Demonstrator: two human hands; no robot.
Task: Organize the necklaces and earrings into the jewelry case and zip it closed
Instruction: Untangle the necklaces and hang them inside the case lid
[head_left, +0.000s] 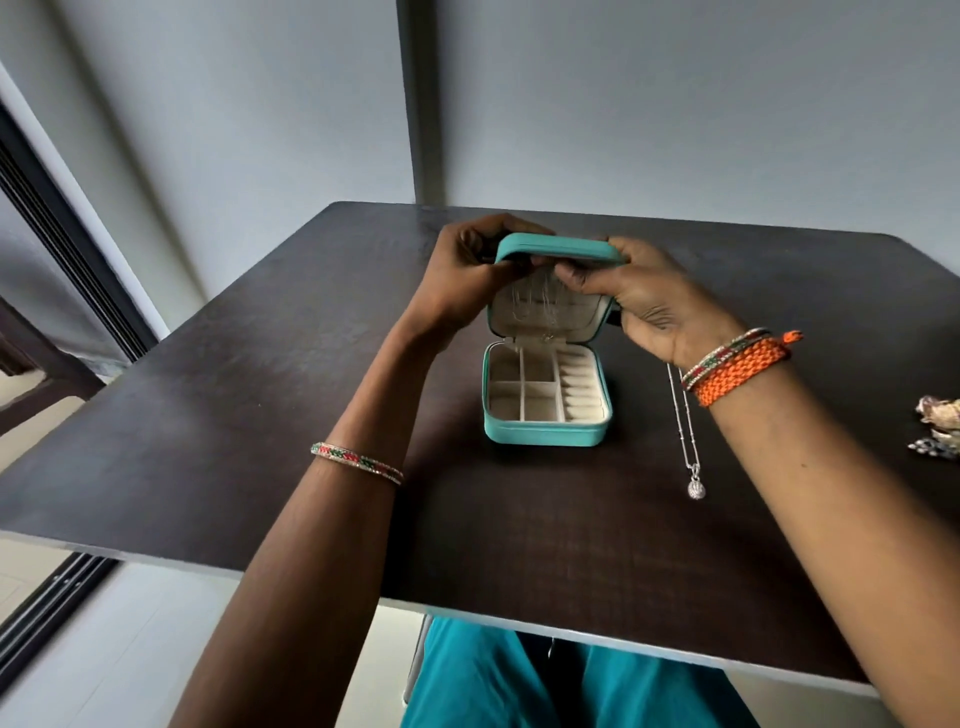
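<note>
Head view: teal case (545, 400) open mid-table, lid upright, thin chains hanging inside lid. Left hand (467, 280) curled on lid's left corner, right hand (649, 306) gripping lid's right edge, thumb reaching in, likely steadying lid to hook a chain. Tray compartments bare. Right of case, pendant necklace (688, 431) lying loose; farther right, earrings (940, 431) at frame edge. Dark table (260, 415), grey walls behind.

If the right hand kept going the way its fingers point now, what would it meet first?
The right hand points left across the raised lid of the jewelry case. It already grips that lid; further on, probably the left hand at the lid's other end, though depth is unclear.
</note>
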